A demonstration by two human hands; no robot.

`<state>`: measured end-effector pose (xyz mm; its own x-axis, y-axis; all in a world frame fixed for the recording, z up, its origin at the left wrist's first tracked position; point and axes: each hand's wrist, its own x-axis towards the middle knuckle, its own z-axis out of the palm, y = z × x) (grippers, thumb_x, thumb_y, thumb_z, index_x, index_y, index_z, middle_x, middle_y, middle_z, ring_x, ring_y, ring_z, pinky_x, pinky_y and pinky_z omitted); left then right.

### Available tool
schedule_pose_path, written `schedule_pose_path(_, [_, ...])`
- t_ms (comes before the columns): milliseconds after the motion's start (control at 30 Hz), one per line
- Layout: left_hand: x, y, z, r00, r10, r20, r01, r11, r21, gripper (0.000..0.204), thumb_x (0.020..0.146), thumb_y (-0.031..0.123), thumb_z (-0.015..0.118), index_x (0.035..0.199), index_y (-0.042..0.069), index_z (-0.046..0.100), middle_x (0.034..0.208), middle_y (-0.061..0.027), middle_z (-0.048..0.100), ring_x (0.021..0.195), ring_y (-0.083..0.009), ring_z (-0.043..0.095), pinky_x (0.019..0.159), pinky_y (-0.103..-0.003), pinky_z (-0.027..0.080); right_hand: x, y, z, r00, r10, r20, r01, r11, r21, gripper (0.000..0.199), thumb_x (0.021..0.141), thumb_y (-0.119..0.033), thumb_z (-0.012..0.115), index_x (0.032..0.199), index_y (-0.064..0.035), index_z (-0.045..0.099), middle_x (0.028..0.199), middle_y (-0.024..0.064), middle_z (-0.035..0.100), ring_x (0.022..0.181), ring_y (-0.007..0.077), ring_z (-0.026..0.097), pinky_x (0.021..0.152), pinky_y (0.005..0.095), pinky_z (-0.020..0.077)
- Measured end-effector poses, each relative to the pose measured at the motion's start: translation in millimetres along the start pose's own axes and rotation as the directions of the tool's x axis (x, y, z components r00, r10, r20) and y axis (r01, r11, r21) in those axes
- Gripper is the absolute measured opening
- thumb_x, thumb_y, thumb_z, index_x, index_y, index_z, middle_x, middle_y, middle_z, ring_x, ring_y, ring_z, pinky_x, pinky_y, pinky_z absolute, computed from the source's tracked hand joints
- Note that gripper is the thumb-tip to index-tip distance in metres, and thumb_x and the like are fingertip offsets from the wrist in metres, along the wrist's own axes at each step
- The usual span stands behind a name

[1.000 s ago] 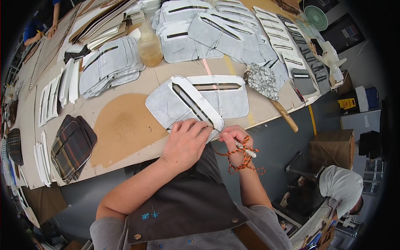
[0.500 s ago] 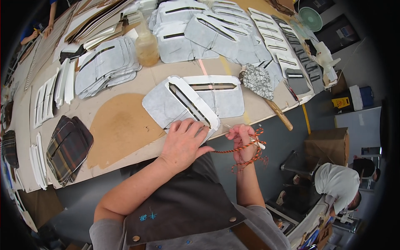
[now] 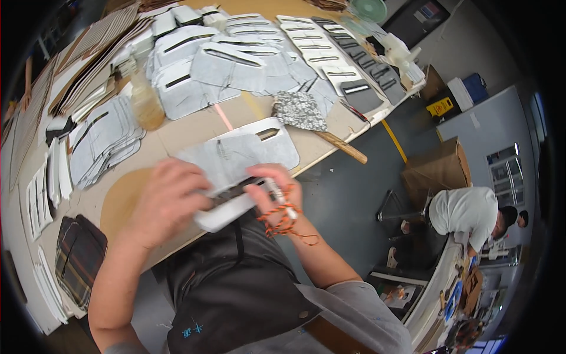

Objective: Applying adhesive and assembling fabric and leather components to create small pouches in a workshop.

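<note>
Head view: at the lower left of the frame, dark plaid pieces [image 3: 81, 251] lie on the tabletop [image 3: 183, 133], below a stack of grey pieces [image 3: 106, 141] and a squat bottle [image 3: 147, 107]. Left of centre, the left hand [image 3: 172, 199] is blurred, fingers curled at one end of a cloth piece [image 3: 227, 213] with a white strip; its grip I cannot tell. That piece is raised near mid-frame, at the tabletop's edge. Its other end is pinched in the nearly closed right hand [image 3: 274, 186], which also carries a white tool [image 3: 291, 212] and an orange-black cord [image 3: 272, 227].
</note>
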<state>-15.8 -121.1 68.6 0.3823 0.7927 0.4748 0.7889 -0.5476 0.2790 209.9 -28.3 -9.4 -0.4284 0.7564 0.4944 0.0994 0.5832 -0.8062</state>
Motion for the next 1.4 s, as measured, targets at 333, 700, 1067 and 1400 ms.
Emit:
schedule_pose_path(333, [-43.2,-4.1,29.1,0.881,-0.462,-0.095,0.464,0.886,-0.012,0.03,0.068,-0.007,0.061,0.097,-0.001,0.064,0.1,-0.0141,0.063,0.102,-0.0337,0.057,0.093,-0.043,0.043,-15.9,2.0,33.9,0.971,-0.057,0.231,0.093,0.984,-0.149,0.035,0.074,-0.007,0.075,0.106,-0.0099,0.062,0.106,0.007,0.067,0.106,0.0295,0.061,0.092,0.042,0.0441])
schedule_pose_path(700, [-35.8,30.8,81.0,0.833,-0.542,-0.107,0.542,0.84,-0.034,0.027,0.08,-0.002,0.062,0.106,0.001,0.065,0.105,-0.0127,0.059,0.099,-0.0328,0.054,0.086,-0.042,0.043,-10.2,1.1,23.7,0.97,0.156,0.184,-0.208,0.929,0.307,0.023,0.084,-0.002,0.067,0.107,-0.0056,0.065,0.1,0.0083,0.068,0.095,0.0204,0.064,0.085,0.0307,0.0495])
schedule_pose_path(1067, [-39.0,14.5,57.1,0.819,-0.553,-0.151,0.569,0.817,0.093,0.031,0.067,-0.009,0.058,0.09,0.007,0.069,0.097,-0.0101,0.062,0.096,-0.0306,0.057,0.083,-0.04,0.042,13.8,0.8,-22.0,0.771,0.541,0.334,-0.624,0.745,0.234,0.035,0.097,-0.027,0.053,0.093,0.0025,0.072,0.081,0.0066,0.067,0.07,0.0129,0.059,0.068,0.0287,0.0477])
schedule_pose_path(1400, [-24.5,40.7,95.5,0.847,-0.51,-0.153,0.488,0.858,-0.16,0.021,0.075,-0.002,0.067,0.095,0.004,0.068,0.093,-0.0072,0.061,0.089,-0.0265,0.057,0.077,-0.036,0.044,8.2,12.8,-18.4,0.744,0.538,0.397,-0.666,0.644,0.377,0.011,0.086,-0.005,0.07,0.092,0.0019,0.064,0.088,0.0115,0.07,0.079,0.0149,0.068,0.07,0.0257,0.0566])
